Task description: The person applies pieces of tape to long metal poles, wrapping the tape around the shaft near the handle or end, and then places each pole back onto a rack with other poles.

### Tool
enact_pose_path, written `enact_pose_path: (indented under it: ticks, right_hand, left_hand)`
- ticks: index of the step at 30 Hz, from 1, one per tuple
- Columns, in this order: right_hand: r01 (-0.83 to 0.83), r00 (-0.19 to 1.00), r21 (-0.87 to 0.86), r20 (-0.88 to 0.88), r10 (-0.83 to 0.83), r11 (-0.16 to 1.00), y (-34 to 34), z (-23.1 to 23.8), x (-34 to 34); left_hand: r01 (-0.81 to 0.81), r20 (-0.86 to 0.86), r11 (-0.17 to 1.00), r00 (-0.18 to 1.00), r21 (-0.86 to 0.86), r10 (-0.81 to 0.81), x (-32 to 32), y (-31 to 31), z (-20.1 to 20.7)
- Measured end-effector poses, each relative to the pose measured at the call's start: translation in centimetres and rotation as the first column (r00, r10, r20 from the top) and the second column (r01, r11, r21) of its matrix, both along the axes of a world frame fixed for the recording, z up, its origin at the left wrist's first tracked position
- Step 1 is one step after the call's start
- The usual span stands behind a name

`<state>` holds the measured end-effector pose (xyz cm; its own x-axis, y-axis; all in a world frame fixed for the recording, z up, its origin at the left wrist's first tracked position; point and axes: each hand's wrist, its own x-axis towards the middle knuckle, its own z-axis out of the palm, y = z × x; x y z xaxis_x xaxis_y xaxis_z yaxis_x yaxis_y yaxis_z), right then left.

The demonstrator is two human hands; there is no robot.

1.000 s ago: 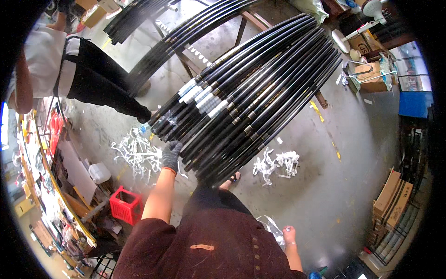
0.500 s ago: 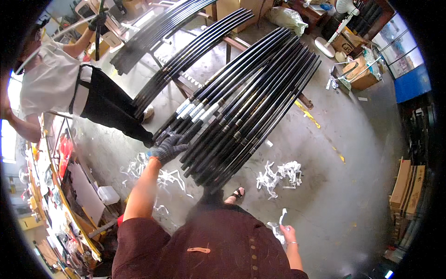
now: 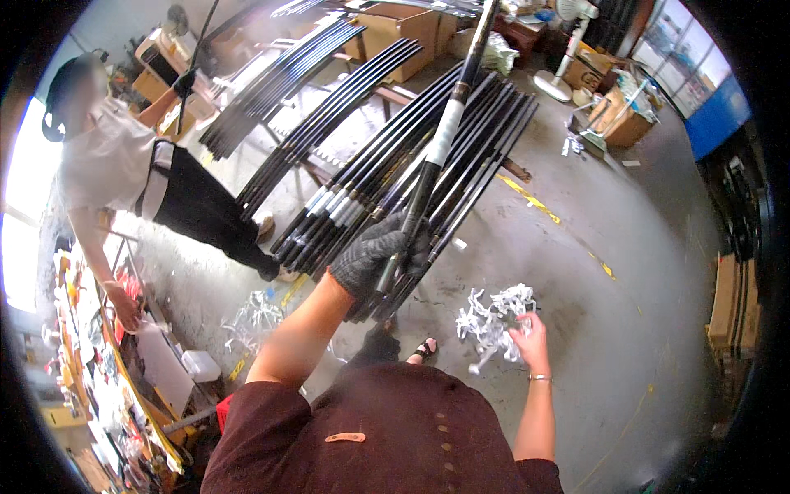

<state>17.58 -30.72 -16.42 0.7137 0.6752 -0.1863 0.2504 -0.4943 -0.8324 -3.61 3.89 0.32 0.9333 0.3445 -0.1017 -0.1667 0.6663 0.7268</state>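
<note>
My left hand (image 3: 380, 253), in a dark knitted glove, is closed around the lower part of a black pole (image 3: 418, 189). This pole slants up and away, with a white wrapped band (image 3: 444, 136) partway along it. Behind and below it, several more black poles (image 3: 485, 140) lie side by side on a rack, some with white bands near their closer ends. My right hand (image 3: 531, 342) is bare, with a bracelet at the wrist. Its fingers are apart and bent, in front of a heap of white strips (image 3: 485, 317) on the floor.
Two more rows of poles (image 3: 329, 103) lie on the rack to the left. A co-worker (image 3: 123, 156) stands there, one gloved hand on an upright rod. A cluttered bench (image 3: 111, 362) runs along the left. A white fan (image 3: 553, 85) and cardboard boxes (image 3: 621, 119) stand far right.
My left hand has moved right and raised a pole above the others. My right hand has moved up and forward; the white strip it held no longer shows plainly between its fingers.
</note>
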Motion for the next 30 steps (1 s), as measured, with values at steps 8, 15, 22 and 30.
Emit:
enact_pose_path:
  ticks: [8, 15, 22, 30]
  right_hand:
    - [-0.196, 0.98, 0.104, 0.05, 0.192, 0.975, 8.2, 17.3, -4.8]
    - [-0.2, 0.972, 0.276, 0.178, 0.155, 0.94, 8.2, 20.1, -6.2]
    - [-0.248, 0.799, 0.093, 0.583, 0.149, 0.964, 8.7, 20.9, -5.9]
    - [-0.203, 0.977, 0.328, 0.137, 0.166, 0.923, 7.3, 20.5, -4.5]
  left_hand:
    - [0.18, 0.203, 0.983, 0.964, -0.028, -0.171, 7.9, -5.0, 2.1]
    - [0.233, 0.186, 0.97, 0.958, -0.062, -0.218, 9.5, -7.3, 1.7]
    - [0.182, 0.158, 0.979, 0.968, 0.094, -0.195, 9.7, -8.4, 1.9]
    - [0.119, 0.104, 0.947, 0.982, 0.297, -0.156, 9.4, -8.5, 2.6]
